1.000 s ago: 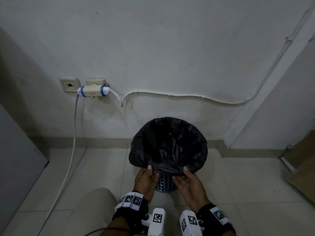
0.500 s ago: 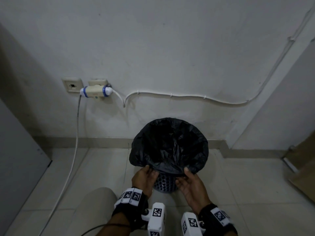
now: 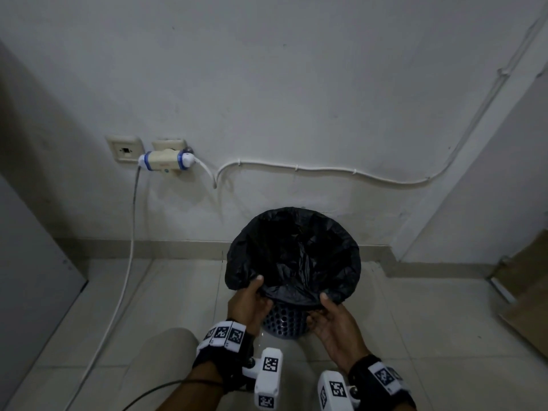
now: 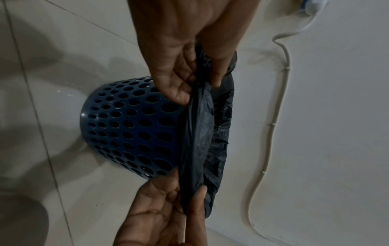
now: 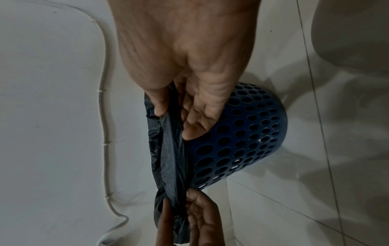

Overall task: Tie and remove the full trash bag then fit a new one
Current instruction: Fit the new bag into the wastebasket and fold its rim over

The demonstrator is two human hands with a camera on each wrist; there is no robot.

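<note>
Thumbs on top, fingers curled beneath: my left hand (image 3: 250, 304) and right hand (image 3: 333, 323) each pinch the black trash bag (image 3: 293, 253) hem at the blue bin's (image 3: 284, 320) near rim.

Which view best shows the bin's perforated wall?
The left wrist view: the blue bin shows nearly its whole holed side below the bag. The right wrist view shows it partly behind fingers; the head view shows only a sliver.
</note>
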